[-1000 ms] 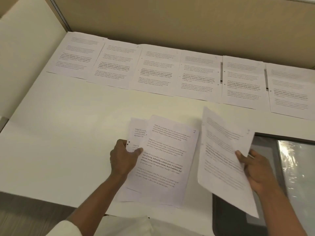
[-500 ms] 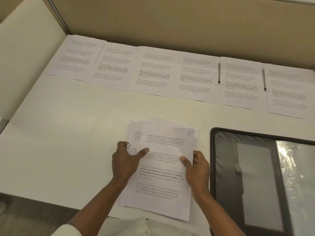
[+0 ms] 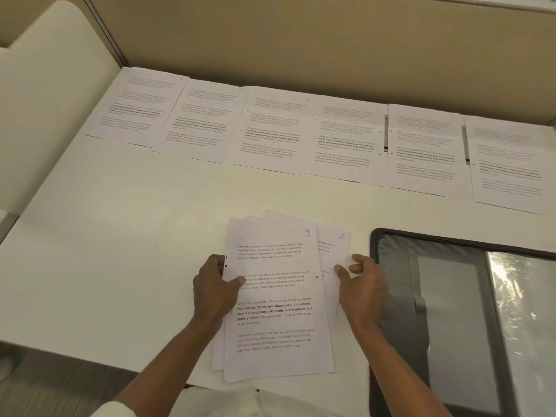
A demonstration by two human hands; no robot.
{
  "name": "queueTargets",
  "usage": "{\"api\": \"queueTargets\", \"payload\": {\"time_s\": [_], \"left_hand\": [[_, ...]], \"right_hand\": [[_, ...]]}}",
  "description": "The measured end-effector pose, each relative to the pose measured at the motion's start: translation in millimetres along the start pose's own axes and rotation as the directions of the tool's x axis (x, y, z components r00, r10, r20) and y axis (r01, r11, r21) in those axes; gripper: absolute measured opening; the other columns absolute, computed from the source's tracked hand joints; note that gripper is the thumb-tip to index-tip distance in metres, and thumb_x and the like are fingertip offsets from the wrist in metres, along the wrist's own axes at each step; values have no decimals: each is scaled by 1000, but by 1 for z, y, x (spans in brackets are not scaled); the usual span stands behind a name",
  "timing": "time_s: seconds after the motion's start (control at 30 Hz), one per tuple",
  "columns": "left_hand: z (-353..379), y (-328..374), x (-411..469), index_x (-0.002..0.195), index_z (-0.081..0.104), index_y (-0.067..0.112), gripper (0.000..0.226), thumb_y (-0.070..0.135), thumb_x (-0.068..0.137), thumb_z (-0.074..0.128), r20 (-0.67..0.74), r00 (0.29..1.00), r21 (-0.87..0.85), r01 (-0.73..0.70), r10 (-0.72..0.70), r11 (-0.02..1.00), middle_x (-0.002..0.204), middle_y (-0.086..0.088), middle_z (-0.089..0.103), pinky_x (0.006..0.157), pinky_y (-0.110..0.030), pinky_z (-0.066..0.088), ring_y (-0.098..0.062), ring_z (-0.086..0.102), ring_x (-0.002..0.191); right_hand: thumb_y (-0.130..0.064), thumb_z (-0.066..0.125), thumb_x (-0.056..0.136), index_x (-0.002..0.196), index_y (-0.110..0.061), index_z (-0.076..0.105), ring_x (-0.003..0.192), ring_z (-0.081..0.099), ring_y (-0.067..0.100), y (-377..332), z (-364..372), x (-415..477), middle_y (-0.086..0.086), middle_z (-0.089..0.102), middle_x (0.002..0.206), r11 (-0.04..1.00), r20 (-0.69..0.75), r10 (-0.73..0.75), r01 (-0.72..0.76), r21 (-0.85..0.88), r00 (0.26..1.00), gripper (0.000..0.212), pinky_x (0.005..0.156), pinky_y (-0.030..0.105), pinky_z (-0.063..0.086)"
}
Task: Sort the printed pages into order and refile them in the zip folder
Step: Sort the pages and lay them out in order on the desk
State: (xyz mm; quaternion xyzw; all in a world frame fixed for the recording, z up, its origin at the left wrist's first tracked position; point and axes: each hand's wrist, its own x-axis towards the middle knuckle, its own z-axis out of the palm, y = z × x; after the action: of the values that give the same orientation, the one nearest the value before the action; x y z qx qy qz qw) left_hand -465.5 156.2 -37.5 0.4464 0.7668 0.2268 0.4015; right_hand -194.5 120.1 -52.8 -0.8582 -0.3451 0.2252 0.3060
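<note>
- White paper pile lies by the front edge of the counter. Its top page says 9, and page 7 peeks out on the right.
- On its left edge, the left hand pinches it, thumb on top.
- By its right edge, the right hand has its fingers loosely spread.
- Black zip folder lies open just beside that hand.
- Along the back edge sits a row of six pages, with wide bare counter before the pile.
</note>
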Motion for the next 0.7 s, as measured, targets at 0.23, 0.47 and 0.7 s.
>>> {"api": "queueTargets", "payload": {"time_s": [0.23,0.47,0.7], "left_hand": [[0,-4,1,108,63,21,42,7,79,90,9,1000,-19,-22,23,1000,97,12,75,81,-38,60,-12,73,91],[-2,-4,4,107,64,20,42,12,77,91,-2,1000,51,-19,19,999,96,7,72,80,-38,59,-19,69,91],[-4,-2,3,108,61,18,39,11,80,88,2,998,110,-70,70,991,91,8,66,70,-30,49,-9,62,81]], "right_hand": [[-39,91,79,105,-27,59,83,66,18,-22,5,12,-8,65,91,981,162,185,-192,31,969,43,70,36,51],[-32,77,95,96,-11,66,75,67,26,-20,-13,24,4,72,89,997,-16,72,-72,33,997,24,62,36,52],[-28,65,104,106,-5,59,75,64,37,-51,-75,61,23,70,90,966,-275,-256,258,-31,927,23,68,36,39]]}}
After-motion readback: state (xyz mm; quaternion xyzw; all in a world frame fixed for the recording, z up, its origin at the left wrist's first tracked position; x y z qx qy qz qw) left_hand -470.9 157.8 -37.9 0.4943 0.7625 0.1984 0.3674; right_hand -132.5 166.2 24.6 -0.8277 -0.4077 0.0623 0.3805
